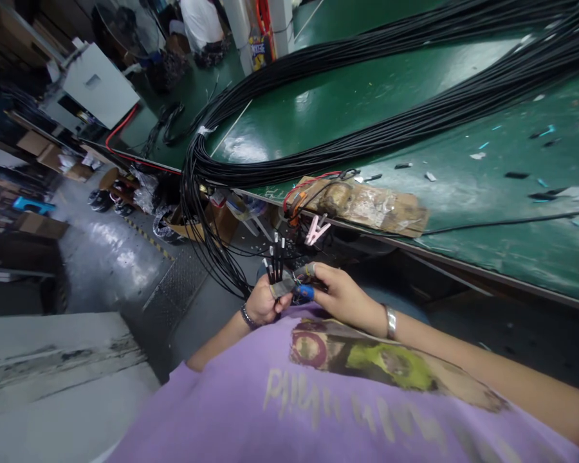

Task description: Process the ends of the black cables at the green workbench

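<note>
My left hand (267, 301) is closed around several black cables (278, 260), whose pale stripped-looking ends stick up above the fingers. Grey tape wraps its thumb. Right beside it, my right hand (340, 292) has its thumb and forefinger pinched together at thin wires (298, 279) by the left thumb tip. Grey tape covers one of those fingers and blue tape the other. The exact ends of the wires are small and partly hidden by the fingers. From the left hand the cables run back to a large black cable bundle (270, 172) hanging over the table edge.
A green table (338, 109) carries the looped bundle and scattered scraps. At its near edge lie a taped wooden block (371, 206) and a pink clip (316, 230). Boxes (48, 154) and a white machine (99, 83) stand left. A person (201, 26) is at the back.
</note>
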`<state>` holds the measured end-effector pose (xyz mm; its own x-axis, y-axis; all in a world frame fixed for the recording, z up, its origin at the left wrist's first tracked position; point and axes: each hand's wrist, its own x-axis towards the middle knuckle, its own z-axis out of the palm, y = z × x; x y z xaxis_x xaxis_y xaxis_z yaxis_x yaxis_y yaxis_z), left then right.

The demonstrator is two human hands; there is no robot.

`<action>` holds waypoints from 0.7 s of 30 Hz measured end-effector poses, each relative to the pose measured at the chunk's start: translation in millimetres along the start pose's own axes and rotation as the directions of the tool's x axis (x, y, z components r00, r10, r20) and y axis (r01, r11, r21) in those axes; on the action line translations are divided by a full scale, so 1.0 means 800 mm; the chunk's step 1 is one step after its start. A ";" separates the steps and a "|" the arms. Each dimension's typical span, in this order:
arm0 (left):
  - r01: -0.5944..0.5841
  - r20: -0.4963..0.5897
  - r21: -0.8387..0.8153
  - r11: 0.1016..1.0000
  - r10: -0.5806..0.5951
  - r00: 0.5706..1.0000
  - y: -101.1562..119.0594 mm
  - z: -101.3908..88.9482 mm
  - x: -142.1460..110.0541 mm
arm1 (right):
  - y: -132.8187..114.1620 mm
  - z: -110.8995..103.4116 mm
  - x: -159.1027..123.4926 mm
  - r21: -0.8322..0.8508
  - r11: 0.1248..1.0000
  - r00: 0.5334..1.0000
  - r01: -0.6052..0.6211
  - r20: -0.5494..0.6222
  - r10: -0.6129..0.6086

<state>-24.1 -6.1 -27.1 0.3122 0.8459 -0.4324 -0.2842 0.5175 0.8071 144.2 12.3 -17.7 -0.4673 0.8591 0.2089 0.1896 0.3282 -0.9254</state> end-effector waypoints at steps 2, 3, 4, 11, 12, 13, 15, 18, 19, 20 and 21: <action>0.018 0.015 0.008 1.000 -0.018 1.000 0.002 0.000 -0.001 | -0.002 -0.001 0.002 0.076 0.997 1.000 -0.019 -0.001 0.019; 0.032 0.025 0.016 0.999 -0.032 0.999 0.003 -0.001 -0.001 | -0.004 -0.002 0.002 0.134 0.990 0.999 -0.043 0.012 0.042; 0.049 0.041 0.031 0.998 -0.050 0.998 0.004 -0.003 -0.002 | -0.006 -0.003 0.003 0.210 0.974 0.996 -0.087 0.041 0.080; 0.082 0.174 0.387 0.918 -0.160 0.972 0.022 -0.013 -0.003 | -0.010 -0.007 0.008 0.503 0.592 0.776 -0.630 0.427 0.464; 0.043 0.162 0.409 0.911 -0.119 0.980 0.026 -0.013 -0.003 | -0.009 -0.008 0.008 0.516 0.573 0.771 -0.637 0.407 0.490; 0.001 0.147 0.420 0.907 -0.069 0.987 0.029 -0.013 -0.003 | -0.008 -0.009 0.008 0.546 0.554 0.774 -0.629 0.366 0.517; -0.087 0.120 0.432 0.898 0.038 0.992 0.036 -0.011 -0.001 | -0.006 -0.011 0.009 0.625 0.499 0.770 -0.601 0.284 0.572; -0.205 0.108 0.439 0.875 0.175 0.979 0.045 -0.007 0.003 | -0.002 -0.018 0.013 0.683 0.456 0.760 -0.571 0.230 0.607; -0.236 0.104 0.435 0.869 0.212 0.972 0.048 -0.006 0.005 | 0.000 -0.020 0.015 0.682 0.470 0.766 -0.560 0.211 0.607; -0.261 0.098 0.430 0.865 0.242 0.965 0.051 -0.004 0.007 | 0.001 -0.023 0.018 0.677 0.493 0.775 -0.547 0.186 0.604; -0.277 0.089 0.424 0.862 0.264 0.960 0.053 -0.004 0.010 | 0.003 -0.026 0.022 0.670 0.517 0.784 -0.533 0.162 0.599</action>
<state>-36.3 23.2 2.7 0.3055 0.9376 -0.1662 0.0528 0.1576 0.9861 154.3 36.4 -9.4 -0.3927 0.8066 -0.4419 -0.2311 -0.5516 -0.8014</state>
